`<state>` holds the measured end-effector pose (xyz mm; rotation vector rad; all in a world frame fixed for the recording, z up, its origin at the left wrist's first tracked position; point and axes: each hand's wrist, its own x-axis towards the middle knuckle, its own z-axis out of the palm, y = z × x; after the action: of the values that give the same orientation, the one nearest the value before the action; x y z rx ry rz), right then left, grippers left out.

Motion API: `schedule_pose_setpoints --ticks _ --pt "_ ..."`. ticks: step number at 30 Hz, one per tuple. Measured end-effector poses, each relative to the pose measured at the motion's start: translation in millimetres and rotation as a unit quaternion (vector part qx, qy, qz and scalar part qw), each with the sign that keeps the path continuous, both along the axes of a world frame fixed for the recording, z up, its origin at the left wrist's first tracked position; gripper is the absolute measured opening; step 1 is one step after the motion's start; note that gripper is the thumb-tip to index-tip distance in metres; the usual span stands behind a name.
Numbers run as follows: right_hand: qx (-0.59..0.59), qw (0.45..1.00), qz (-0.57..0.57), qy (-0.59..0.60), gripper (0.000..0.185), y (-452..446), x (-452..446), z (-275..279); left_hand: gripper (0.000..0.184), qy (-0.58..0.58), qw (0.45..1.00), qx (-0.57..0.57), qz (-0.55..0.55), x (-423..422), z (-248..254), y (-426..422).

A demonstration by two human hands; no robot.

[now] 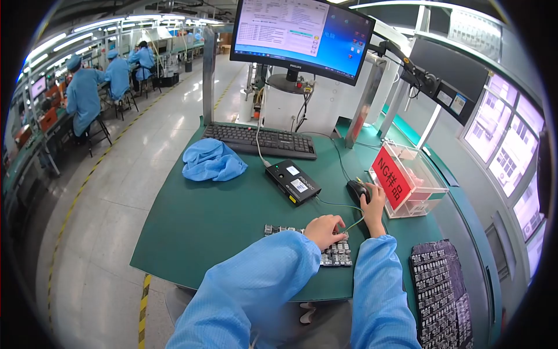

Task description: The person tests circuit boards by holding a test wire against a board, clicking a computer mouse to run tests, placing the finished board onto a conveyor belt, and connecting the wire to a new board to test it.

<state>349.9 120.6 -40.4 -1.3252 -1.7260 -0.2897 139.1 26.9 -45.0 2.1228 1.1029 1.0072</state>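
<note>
My left hand (pixel 325 231) is closed in a pinch over a group of small silver-and-black electronic modules (pixel 337 255) laid in rows on the green table. Its fingertips are at the end of a thin green cable (pixel 356 223); the exact tip is hidden. That cable loops back to a black box marked PRO-DEC (pixel 293 182). My right hand (pixel 374 207) rests around a black computer mouse (pixel 357 191), its fingers over the top. Part of the module rows lies hidden beneath my left hand and sleeve.
A monitor (pixel 302 35) stands behind a black keyboard (pixel 261 139). Blue cloth (pixel 214 160) lies to the left. A clear box with a red label (pixel 394 177) is at right, above a dark tray of modules (pixel 433 291). Several people sit along benches at far left.
</note>
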Motion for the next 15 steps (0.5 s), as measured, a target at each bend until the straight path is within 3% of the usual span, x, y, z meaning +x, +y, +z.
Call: schedule_pose_setpoints --ticks 15 --pt "0.019 0.999 -0.022 0.027 0.035 8 12 -9 0.026 0.01 1.0 -0.011 -0.001 0 1 0"
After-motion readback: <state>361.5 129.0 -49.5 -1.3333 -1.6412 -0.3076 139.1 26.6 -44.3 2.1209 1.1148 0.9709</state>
